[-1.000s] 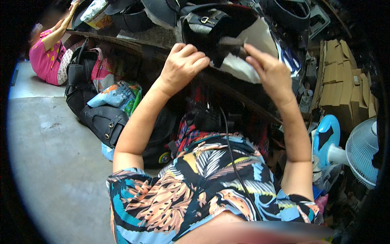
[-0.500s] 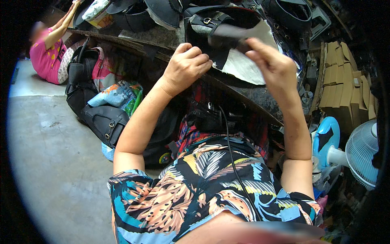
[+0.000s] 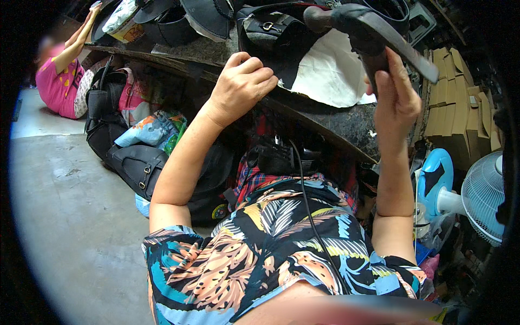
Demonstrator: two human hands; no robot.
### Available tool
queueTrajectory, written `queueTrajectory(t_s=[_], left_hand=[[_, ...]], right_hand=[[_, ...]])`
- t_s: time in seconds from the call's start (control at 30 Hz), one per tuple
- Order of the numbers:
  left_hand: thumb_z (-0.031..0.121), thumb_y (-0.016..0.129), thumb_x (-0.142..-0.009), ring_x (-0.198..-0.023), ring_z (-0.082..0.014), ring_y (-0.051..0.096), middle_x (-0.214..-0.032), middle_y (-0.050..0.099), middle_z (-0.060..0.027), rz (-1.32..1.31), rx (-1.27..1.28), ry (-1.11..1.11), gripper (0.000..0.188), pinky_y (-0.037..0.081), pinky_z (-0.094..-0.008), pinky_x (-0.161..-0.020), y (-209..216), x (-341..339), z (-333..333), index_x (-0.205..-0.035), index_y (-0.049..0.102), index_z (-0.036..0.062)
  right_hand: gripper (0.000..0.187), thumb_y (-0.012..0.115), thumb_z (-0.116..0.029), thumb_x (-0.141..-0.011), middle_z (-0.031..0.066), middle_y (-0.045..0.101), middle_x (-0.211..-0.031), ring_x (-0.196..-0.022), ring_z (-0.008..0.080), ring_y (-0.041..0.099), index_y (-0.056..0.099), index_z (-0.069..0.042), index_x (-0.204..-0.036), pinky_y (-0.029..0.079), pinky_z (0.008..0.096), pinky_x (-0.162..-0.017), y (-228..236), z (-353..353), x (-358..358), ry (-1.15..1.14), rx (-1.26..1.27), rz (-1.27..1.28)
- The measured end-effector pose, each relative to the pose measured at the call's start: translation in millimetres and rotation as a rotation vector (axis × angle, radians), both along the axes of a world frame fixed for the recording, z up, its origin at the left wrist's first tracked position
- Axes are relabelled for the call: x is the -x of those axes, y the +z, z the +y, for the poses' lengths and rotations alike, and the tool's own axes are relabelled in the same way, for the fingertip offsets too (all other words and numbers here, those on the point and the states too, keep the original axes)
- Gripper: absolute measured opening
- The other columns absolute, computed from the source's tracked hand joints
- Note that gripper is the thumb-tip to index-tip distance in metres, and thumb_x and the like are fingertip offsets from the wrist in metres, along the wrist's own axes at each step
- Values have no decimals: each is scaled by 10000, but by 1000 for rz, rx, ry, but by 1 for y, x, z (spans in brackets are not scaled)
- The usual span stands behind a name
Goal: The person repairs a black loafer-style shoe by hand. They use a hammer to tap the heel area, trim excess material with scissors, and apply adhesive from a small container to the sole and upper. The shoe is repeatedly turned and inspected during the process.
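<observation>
My right hand [image 3: 398, 105] grips a hammer [image 3: 374, 27] by its handle, raised above the right part of the bench. The hammer's head is dark, with a rounded knob at one end and a long flat blade at the other. My left hand [image 3: 241, 89] is closed at the bench's near edge, thumb side toward a black leather piece [image 3: 292, 65]; what its fingers pinch, if anything, is hidden. On that black leather lies a strap with a metal buckle [image 3: 268, 26]. Beside it spreads a white sheet [image 3: 333, 70], partly curled up.
Black leather pieces [image 3: 206, 19] and a white tub [image 3: 127, 27] line the back of the bench [image 3: 319, 119]. Black bags [image 3: 138, 162] lie at left. A fan [image 3: 482, 189] and stacked cardboard [image 3: 449, 103] stand at right. Another person in pink [image 3: 59, 84] sits far left.
My right hand, blurred and lower over the leather before, has moved up and right with the hammer. My left hand has shifted slightly left with the view, still closed.
</observation>
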State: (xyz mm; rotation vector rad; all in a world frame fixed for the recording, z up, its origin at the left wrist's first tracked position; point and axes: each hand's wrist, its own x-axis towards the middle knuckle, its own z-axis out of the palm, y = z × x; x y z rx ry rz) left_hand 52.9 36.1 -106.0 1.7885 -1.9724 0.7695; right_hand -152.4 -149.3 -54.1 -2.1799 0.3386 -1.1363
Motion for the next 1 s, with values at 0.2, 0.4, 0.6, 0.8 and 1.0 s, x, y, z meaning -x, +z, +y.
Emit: queueTrajectory(t_s=[0.2, 0.4, 0.6, 0.8, 1.0], left_hand=[[141, 625, -727, -813, -146, 596, -884, 647, 34, 5, -61, 20, 148, 450, -346, -859, 1, 4, 2, -863, 682, 137], [141, 628, -721, -810, -146, 596, -877, 645, 39, -2, 5, -4, 167, 450, -352, -858, -1, 3, 3, -880, 678, 132], [126, 622, -704, -806, -147, 572, -800, 591, 25, -4, 33, -14, 92, 449, -327, -851, -1, 2, 1, -793, 640, 110], [84, 612, -722, -906, -196, 581, -879, 599, -10, 78, 8, -15, 131, 429, -419, -987, 0, 7, 2, -852, 622, 96], [34, 658, -645, -934, -253, 584, -879, 609, -56, 146, -55, 12, 206, 378, -495, -1052, 12, 7, 5, -841, 608, 74]], right_hand=[[334, 582, -374, -920, 86, 682, -826, -642, 278, 648, 631, -261, -1231, 514, 352, -558, -14, -1, -23, -57, 508, 460], [316, 630, -193, -917, 98, 700, -853, -638, 194, 648, 643, -132, -1227, 523, 285, -575, 1, 6, -16, 99, 82, -8], [320, 643, -290, -896, 151, 690, -1022, -853, 320, 679, 662, -144, -1181, 537, 357, -704, -27, 8, -18, 41, 286, 571], [345, 723, -229, -812, 85, 691, -891, -728, 259, 658, 685, -151, -1146, 513, 333, -652, -27, -18, 56, -61, 185, 217], [316, 781, -222, -718, 56, 656, -860, -789, 243, 630, 717, -128, -1013, 500, 333, -694, -38, -23, 113, -409, 296, 296]])
